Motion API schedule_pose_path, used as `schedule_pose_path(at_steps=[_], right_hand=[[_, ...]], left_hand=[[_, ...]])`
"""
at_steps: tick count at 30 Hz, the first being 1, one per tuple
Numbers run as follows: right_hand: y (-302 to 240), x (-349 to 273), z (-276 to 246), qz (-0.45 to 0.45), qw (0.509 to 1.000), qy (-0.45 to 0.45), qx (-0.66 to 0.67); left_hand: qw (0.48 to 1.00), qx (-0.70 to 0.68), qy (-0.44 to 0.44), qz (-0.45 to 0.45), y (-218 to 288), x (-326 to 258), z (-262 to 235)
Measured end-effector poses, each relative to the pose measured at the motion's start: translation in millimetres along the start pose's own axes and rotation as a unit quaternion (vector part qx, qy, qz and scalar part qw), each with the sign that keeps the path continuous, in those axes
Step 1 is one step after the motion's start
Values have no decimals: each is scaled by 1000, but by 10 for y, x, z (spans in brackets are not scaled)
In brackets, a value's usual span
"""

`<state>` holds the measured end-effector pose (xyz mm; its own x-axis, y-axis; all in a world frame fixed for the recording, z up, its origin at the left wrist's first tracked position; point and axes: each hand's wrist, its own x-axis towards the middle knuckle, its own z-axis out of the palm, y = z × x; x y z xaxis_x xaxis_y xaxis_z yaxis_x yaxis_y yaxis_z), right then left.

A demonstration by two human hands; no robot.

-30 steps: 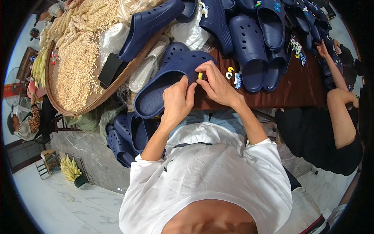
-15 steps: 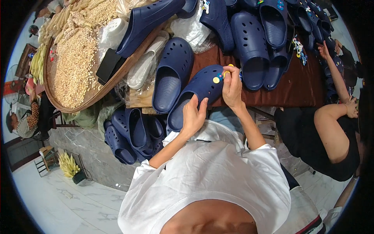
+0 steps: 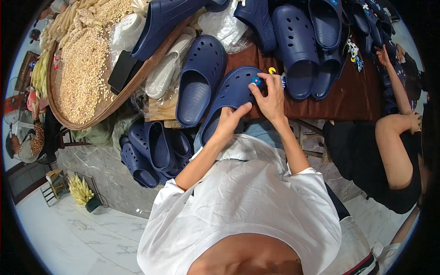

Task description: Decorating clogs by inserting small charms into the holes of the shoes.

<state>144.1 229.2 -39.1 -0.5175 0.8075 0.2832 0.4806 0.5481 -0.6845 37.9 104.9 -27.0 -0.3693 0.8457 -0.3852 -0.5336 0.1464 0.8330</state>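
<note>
My left hand grips a navy clog by its opening, its fingers hidden inside and the thumb on the upper. At the toe end, my right hand closes thumb and index finger around a blue flower-shaped shoe charm set against the holed upper. Something pale shows at the right thumb tip, too small to name. Just beyond the right fingers is a round yellow charm. A second navy clog lies directly left of the held one, on the table edge.
More navy clogs cover the brown tabletop ahead. At left, a round tray bears corn kernels and a black phone. Several clogs hang below the table. Another person's arm reaches in at right.
The clog has turned slightly more upright in my left hand. My right thumb and index finger have shifted left onto the charm spot, and the yellow button-like charm seen there earlier no longer shows clearly.
</note>
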Motion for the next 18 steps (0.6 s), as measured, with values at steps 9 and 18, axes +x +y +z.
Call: schedule_pose_path(at_steps=[9,18], right_hand=[[-184,74,127,60,998,-6,10],[-158,28,173,-42,993,23,-107]], left_hand=[[968,-209,-11,-136,-219,171,-107],[969,-144,58,-192,-57,89,-2]])
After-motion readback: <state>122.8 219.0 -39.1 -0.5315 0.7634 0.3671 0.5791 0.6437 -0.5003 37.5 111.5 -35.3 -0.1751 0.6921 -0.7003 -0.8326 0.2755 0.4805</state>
